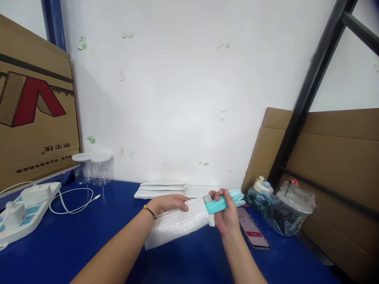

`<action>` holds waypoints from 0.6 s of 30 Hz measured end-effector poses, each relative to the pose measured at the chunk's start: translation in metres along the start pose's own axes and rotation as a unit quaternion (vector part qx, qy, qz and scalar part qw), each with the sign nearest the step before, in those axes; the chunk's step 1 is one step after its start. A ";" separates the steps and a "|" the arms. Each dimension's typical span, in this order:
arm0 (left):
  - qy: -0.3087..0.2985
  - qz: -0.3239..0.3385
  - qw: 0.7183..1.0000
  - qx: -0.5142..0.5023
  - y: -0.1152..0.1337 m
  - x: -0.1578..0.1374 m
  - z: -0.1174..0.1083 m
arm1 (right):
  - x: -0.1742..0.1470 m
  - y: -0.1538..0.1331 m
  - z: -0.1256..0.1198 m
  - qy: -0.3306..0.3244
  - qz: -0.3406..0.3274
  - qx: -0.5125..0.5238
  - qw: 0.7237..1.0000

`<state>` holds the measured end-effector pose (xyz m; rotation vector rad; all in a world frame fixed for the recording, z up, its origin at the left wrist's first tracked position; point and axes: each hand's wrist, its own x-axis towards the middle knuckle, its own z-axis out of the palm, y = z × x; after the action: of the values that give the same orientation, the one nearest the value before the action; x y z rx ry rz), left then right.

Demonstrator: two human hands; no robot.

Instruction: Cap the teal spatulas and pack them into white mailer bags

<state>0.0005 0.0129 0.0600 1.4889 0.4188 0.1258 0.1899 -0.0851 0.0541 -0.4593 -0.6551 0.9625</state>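
My left hand (173, 203) is closed on a white padded bubble mailer (177, 225), its thumb lying on top. The mailer's mouth faces right and its closed end points down to the left. A bundle of thin turquoise sticks (217, 206) with paler ends sticks out of that mouth; their exact kind I cannot make out. Around the bundle the fingers of my right hand (227, 215) are wrapped, close to the mailer's opening. The sticks' other ends are hidden inside the mailer.
Behind my hands, flat white packets (161, 189) lie against the wall. A phone (254, 230), a teal bottle (260, 193) and a bagged plastic cup (293, 209) stand or lie right. Left are two clear jars (101, 171), a power strip (35, 213) and a white cable (74, 212).
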 end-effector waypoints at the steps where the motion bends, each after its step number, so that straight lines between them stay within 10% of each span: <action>1: -0.007 0.012 1.000 -0.001 0.000 0.001 0.002 | 0.000 0.000 0.002 -0.007 0.008 -0.033 0.999; 10: 0.020 0.173 0.984 0.031 0.013 0.001 0.021 | 0.005 -0.037 0.039 -0.082 0.086 -0.171 0.978; 18: 0.117 0.271 0.951 -0.093 0.010 0.005 0.043 | 0.013 -0.051 0.079 -0.190 0.060 -0.393 0.898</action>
<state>0.0219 -0.0244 0.0697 1.3735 0.1689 0.7628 0.1712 -0.0942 0.1464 -1.0478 -1.3991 0.8811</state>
